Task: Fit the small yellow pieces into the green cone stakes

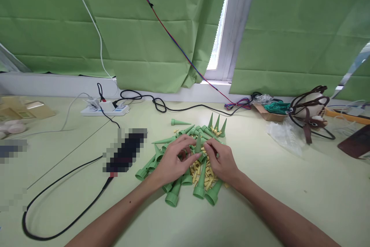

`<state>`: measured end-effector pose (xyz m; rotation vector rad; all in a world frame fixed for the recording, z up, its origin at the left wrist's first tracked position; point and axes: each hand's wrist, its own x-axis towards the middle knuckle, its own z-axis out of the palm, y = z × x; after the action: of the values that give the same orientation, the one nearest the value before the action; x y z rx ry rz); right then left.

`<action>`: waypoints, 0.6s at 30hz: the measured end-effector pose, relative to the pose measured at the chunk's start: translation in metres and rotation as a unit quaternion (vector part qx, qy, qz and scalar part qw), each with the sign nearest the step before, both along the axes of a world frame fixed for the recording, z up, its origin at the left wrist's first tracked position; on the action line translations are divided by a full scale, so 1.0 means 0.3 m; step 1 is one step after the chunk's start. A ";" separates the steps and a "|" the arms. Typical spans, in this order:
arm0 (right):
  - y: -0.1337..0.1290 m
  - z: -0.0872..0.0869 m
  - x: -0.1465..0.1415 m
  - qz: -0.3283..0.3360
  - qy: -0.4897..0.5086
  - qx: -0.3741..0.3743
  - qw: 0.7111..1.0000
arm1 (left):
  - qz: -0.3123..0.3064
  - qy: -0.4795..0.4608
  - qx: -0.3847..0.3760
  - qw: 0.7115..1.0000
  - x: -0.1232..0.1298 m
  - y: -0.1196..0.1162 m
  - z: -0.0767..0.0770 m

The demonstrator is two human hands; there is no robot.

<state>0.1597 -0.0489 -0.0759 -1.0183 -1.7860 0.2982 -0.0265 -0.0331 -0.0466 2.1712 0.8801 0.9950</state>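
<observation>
On the far left, a white power strip (104,110) is lying by the wall, and nearer, a dark pixelated object (125,152) is resting on the table (274,193). Loose green cones (172,196) are lying heaped around my left hand (177,158), whose thumb and fingers are closing around one upright cone (198,144) above the middle of the heap. Small yellow pieces (208,179) are spreading below. Just right, my right hand (222,160) is pinching thumb against forefinger beside that cone; I can't tell whether it's gripping anything. Farther off, three cones (223,127) are standing point-up. At far right, a clear plastic bag (285,135) is lying crumpled.
</observation>
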 end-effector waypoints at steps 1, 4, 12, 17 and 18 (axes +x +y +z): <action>-0.001 0.000 0.000 0.000 -0.001 -0.001 1.000 | -0.001 0.000 0.008 1.000 0.000 0.001 -0.003; -0.001 -0.001 -0.002 0.002 -0.003 -0.006 1.000 | -0.006 0.004 0.038 0.999 -0.002 0.005 -0.017; 0.001 -0.003 -0.003 -0.008 -0.009 -0.032 0.999 | -0.030 0.030 0.111 0.993 -0.013 0.011 -0.040; -0.002 0.004 -0.005 -0.009 0.006 -0.047 0.999 | -0.012 0.040 0.103 0.994 -0.012 0.006 -0.031; -0.002 0.005 -0.006 -0.009 0.009 -0.049 0.999 | -0.006 0.039 0.105 0.994 -0.012 0.006 -0.029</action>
<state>0.1579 -0.0497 -0.0743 -1.0972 -1.7595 0.3850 -0.0301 -0.0312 -0.0554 2.4037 0.8283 1.0441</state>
